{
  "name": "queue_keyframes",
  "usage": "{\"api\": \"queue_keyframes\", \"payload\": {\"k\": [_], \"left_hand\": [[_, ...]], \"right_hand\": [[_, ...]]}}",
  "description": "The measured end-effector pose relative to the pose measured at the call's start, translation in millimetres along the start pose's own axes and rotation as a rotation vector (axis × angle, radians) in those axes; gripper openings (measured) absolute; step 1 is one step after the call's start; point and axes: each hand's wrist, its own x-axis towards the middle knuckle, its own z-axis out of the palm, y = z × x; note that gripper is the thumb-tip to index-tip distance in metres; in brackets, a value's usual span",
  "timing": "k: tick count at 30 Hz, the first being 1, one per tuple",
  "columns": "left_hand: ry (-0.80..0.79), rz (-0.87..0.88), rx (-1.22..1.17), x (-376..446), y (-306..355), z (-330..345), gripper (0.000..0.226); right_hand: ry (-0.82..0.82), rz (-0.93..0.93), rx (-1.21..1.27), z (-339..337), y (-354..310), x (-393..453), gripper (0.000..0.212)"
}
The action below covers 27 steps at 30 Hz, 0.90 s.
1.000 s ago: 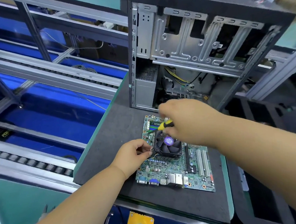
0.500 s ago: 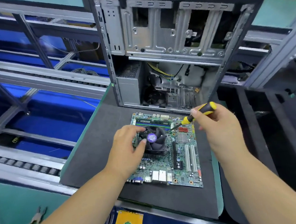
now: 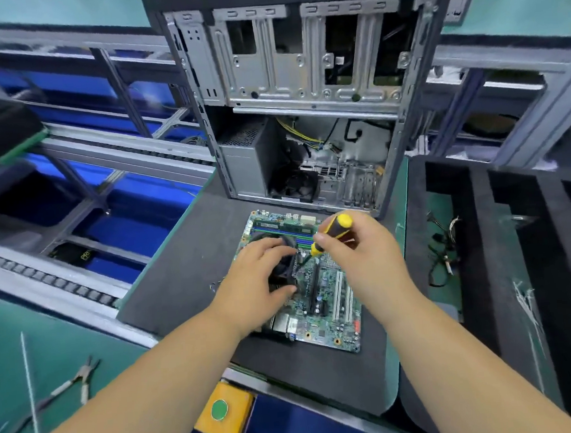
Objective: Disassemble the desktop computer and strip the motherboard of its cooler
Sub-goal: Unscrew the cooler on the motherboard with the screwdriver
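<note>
Green circuit board of the motherboard is seen lying flat on a dark foam mat, just near of the opened computer case, which stands upright at the far side of the mat. The black cooler is seated on the left half of the board, and most of it is covered by the left hand. The fingers of that hand are curled over the top of the cooler and the thumb is laid against its near right corner, so the cooler is gripped. A screwdriver with a yellow and black handle is held in the right hand, pinched between the thumb and the curled fingers; it is tilted, with the tip lowered to the board just right of the cooler. Whether the tip is set in a screw cannot be told. Blue memory slots are seen along the far edge of the board, and pale expansion slots along its right part. A pair of pliers is lying on the green bench at the near left. A yellow box with a green button is mounted at the near edge. Loose cables are gathered in the black foam tray at the right.
</note>
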Motion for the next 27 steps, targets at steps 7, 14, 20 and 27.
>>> {"api": "queue_keyframes", "payload": {"k": [7,14,20,27], "left_hand": [[0.025,-0.055,-0.069,4,1,3,0.05],[0.039,0.021,0.006,9,-4,6,0.045],[-0.067,0.233,0.181,33,-12,-5,0.048],[-0.286,0.342,0.22,57,-19,-2,0.046]], "right_hand": [[-0.016,-0.053,-0.072,5,6,-3,0.009],[0.011,-0.051,-0.068,7,0,-4,0.009],[0.033,-0.039,-0.149,14,-5,-4,0.009],[0.02,-0.05,-0.176,20,-10,-3,0.009]]}}
